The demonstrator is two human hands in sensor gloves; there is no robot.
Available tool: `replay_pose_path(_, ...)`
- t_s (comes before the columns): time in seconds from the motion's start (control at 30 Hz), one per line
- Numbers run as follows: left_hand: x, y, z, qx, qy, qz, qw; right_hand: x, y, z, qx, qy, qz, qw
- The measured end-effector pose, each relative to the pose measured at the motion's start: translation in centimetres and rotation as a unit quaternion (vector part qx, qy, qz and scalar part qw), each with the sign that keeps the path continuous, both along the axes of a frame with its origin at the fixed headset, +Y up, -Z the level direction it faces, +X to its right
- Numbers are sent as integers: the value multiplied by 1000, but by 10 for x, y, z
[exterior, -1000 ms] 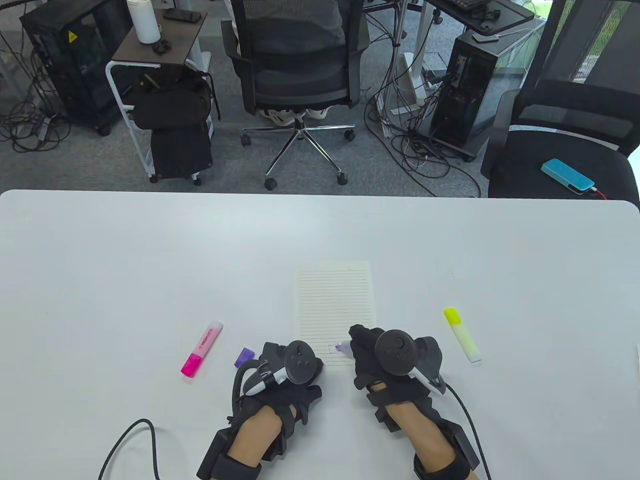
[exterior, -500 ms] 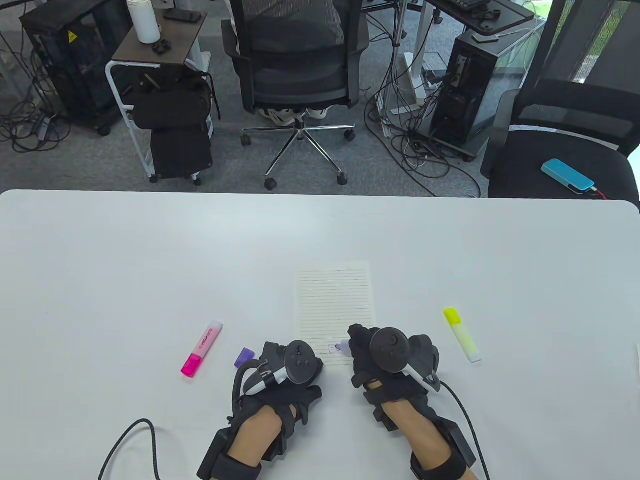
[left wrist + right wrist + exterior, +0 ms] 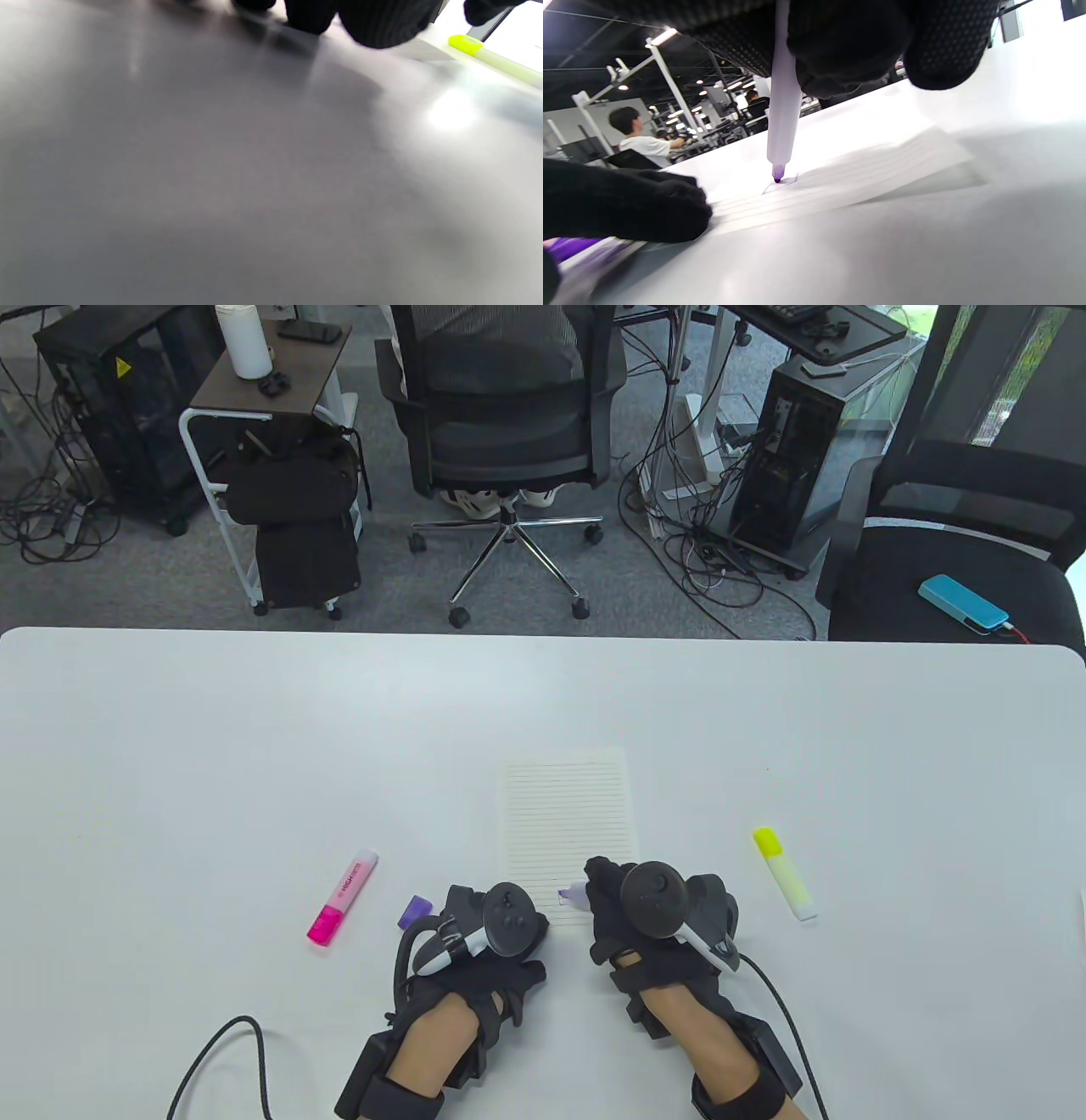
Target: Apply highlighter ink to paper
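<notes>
right hand (image 3: 632, 912) shifted left, purple highlighter (image 3: 782, 106) on paper (image 3: 570, 814)

Most of the wide white table (image 3: 170, 729) lies open: the whole upper half of its surface, from left edge to right, offers free passage. The clutter sits low in the frame. A lined sheet of paper (image 3: 568, 806) lies at centre, with the black-gloved left hand (image 3: 484, 933) on its lower left corner and the black-gloved right hand (image 3: 645, 908) at its lower right, leaving only a narrow gap between them. Left of the hands, a small purple cap (image 3: 415, 910) and a pink highlighter (image 3: 342, 897) block the way; to the right lies a yellow highlighter (image 3: 785, 872). A black cable (image 3: 229, 1044) loops at lower left.
</notes>
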State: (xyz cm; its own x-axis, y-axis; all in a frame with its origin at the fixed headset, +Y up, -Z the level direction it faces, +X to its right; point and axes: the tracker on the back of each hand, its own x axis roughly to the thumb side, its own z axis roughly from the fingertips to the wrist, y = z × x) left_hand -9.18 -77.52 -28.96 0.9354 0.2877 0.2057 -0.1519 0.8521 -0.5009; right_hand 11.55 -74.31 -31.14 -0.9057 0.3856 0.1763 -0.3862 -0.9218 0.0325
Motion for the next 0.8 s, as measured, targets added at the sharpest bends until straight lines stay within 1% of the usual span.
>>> replay_pose_path(0.07, 0, 0, 0, 0, 0, -1, 1000, 2, 0, -1, -1, -3, 3, 1000)
replay_pose_path(0.2, 0, 0, 0, -1, 0, -2, 1000, -1, -5, -1, -7, 17, -23, 1000)
replay_pose_path(0.4, 0, -1, 0, -3, 0, 0, 1000, 4, -1, -1, -6, -8, -3, 1000)
replay_pose_path(0.47, 0, -1, 0, -3, 0, -1, 1000, 2, -1, -1, -1, -2, -10, 1000)
replay_pose_path(0.53, 0, -1, 0, -4, 0, -2, 1000, -1, -5, -1, -6, 19, -16, 1000)
replay_pose_path(0.63, 0, -1, 0, -4, 0, -1, 1000, -1, -4, -2, -9, 2, 1, 1000)
replay_pose_path(0.7, 0, -1, 0, -5, 0, 0, 1000, 3, -2, -2, -9, -14, -2, 1000)
replay_pose_path(0.8, 0, -1, -1, -5, 0, -1, 1000, 3, -2, -1, -6, -11, -7, 1000)
